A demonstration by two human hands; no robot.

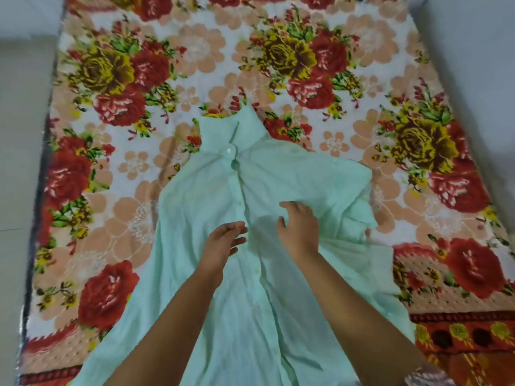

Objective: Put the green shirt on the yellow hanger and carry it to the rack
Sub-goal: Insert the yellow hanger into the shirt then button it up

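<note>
The green shirt (200, 207) was laid at the bed's (278, 37) near edge; fingers of the left hand (223, 243) were spread, those of the right hand (299, 229) bent onto it.

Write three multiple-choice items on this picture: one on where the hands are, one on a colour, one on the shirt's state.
1. The left hand and right hand are
A. over the front of the green shirt
B. on the bare floor
C. against a wall

2. The big roses on the blanket are
A. blue
B. red
C. purple

3. The shirt's front is
A. spread wide open
B. rolled into a ball
C. buttoned closed

Key: 1 A, both hands show against the green cloth, one on each side of the button line. 2 B, the large blooms are plainly red. 3 C, the front edges meet all the way down, with a white button fastened just below the collar.
</note>
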